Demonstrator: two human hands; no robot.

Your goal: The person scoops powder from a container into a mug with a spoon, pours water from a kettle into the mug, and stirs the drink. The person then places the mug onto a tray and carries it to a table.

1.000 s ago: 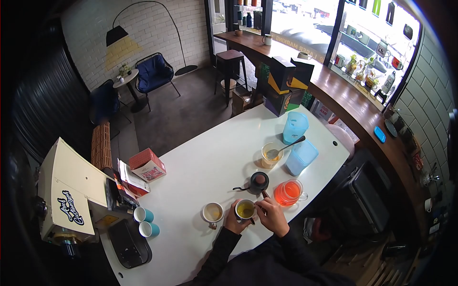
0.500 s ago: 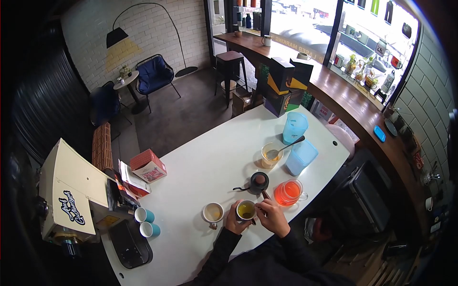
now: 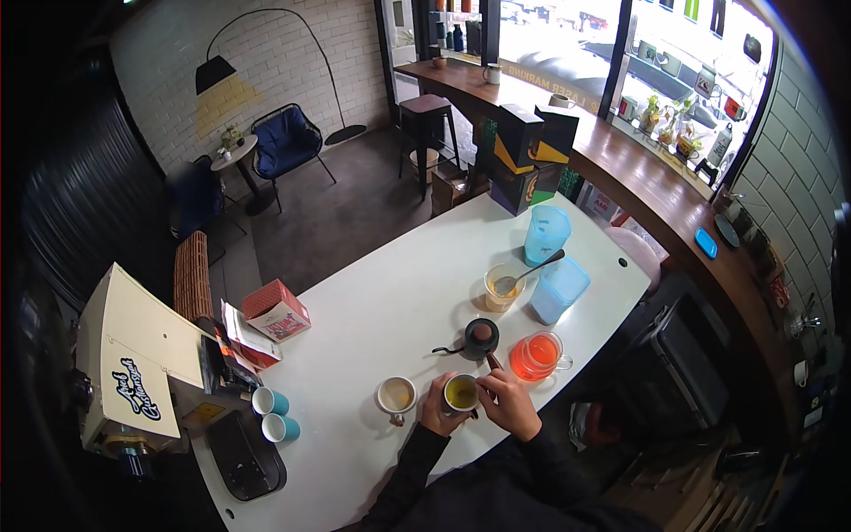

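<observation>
Near the front edge of the white table [image 3: 355, 328], my left hand [image 3: 434, 410] is wrapped round a cup [image 3: 460, 393] of yellow-green liquid. My right hand [image 3: 510, 403] is at the cup's right rim with its fingers pinched together; what they hold, if anything, is too small to make out. To the left stands a white mug [image 3: 396, 395] with a little pale liquid in it. Just beyond my hands sits a black gooseneck kettle [image 3: 480, 338], its spout pointing left. A glass jug [image 3: 535, 356] of red-orange liquid is right of the kettle.
Farther back are a tub [image 3: 502, 288] with a spoon [image 3: 523, 276] in it and two blue plastic containers [image 3: 547, 235] [image 3: 560, 291]. Dark boxes [image 3: 529, 160] are stacked at the far edge. At left stand two teal cups [image 3: 275, 415], a red box [image 3: 277, 310] and a cream machine [image 3: 137, 359].
The cup and both hands have shifted very slightly to the right. My left hand keeps its hold on the cup, and my right hand stays at the rim.
</observation>
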